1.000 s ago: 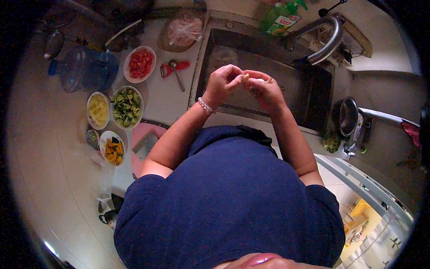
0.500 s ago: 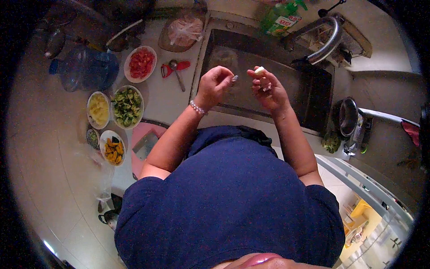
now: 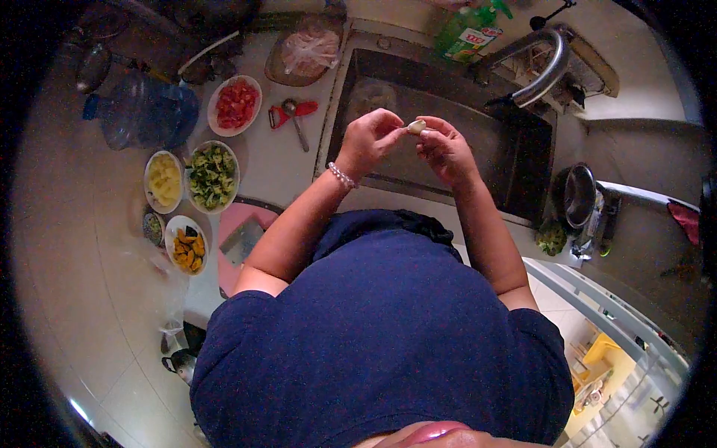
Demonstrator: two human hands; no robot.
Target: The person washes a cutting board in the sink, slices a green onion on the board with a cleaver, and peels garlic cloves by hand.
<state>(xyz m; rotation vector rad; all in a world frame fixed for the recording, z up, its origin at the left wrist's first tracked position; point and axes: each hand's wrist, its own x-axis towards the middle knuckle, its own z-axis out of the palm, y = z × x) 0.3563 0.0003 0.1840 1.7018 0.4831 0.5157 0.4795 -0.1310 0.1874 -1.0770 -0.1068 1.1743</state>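
Over the sink, my two hands meet at a small pale garlic clove. My right hand pinches the clove between thumb and fingertips, its other fingers curled in toward the palm. From the other side, the thumb and finger of my left hand are closed on the clove's left end, where a bit of whitish skin seems to show. A beaded bracelet circles my left wrist. What lies inside my curled right fingers is hidden.
Left of the sink are bowls of red pieces, chopped greens, pale yellow pieces and orange pieces. A red peeler and a spoon lie nearby. The faucet arches over the sink's right side.
My hands have come together; my left hand moved right to the clove, which was apart from it before. My right fingers have turned inward, hiding the pieces seen in the palm.
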